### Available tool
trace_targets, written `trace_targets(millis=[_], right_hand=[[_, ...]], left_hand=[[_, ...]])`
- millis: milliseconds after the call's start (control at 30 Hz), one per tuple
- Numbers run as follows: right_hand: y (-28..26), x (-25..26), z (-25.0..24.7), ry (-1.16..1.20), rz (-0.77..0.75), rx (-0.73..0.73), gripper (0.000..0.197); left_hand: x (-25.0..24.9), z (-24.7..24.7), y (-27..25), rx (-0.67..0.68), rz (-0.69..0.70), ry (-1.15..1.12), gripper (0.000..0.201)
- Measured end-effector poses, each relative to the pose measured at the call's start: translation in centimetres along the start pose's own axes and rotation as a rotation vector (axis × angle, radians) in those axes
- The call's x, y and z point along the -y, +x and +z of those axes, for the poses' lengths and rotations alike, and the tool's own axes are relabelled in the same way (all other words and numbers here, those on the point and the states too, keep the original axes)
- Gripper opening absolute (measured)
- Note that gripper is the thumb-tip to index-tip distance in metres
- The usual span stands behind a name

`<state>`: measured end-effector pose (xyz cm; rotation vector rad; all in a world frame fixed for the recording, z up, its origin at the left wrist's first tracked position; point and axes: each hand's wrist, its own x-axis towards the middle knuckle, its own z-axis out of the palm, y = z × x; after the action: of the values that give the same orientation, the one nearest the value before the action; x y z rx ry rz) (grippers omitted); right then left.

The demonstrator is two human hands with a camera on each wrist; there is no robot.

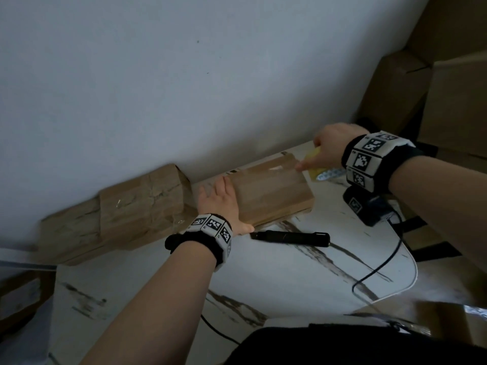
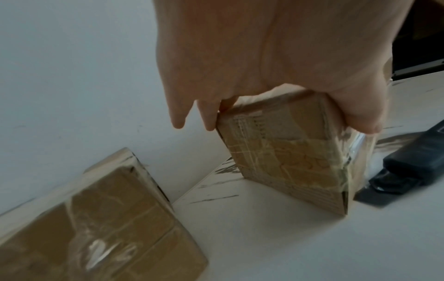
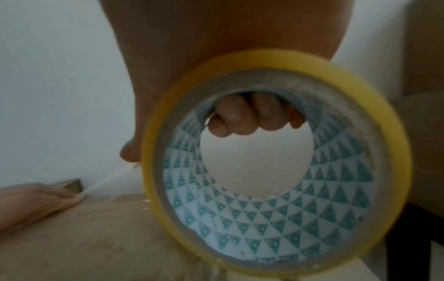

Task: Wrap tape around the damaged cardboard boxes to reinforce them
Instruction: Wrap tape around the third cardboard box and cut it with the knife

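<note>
Your two hands work a small box at the centre of the head view, on the marble-patterned table (image 1: 303,280).

Left of centre there, a bigger taped box (image 1: 118,209) leans on the wall. The small box (image 1: 274,193) lies under your flat, straight-fingered left hand (image 1: 221,204); the left wrist view alone shows its thumb (image 2: 360,114) hooked over the edge. Your right hand (image 1: 329,148) grips the yellow tape roll (image 3: 276,165); only the right wrist view shows fingers (image 3: 240,116) curled through its core.
</note>
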<state>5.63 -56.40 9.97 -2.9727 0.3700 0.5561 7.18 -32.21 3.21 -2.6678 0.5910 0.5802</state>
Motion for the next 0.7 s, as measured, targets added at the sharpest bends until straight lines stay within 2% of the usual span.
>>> trace_targets(millis=[500,700], right_hand=[[3.2,-0.7,3.3,0.151,0.069,0.194,0.064],[3.8,-0.9,3.7,0.149,0.048,0.210,0.067]], left_hand=[[0.0,0.0,0.1,0.033,-0.016,0.001,0.135],[-0.4,-0.8,0.1,0.068,-0.028,-0.015,0.137]])
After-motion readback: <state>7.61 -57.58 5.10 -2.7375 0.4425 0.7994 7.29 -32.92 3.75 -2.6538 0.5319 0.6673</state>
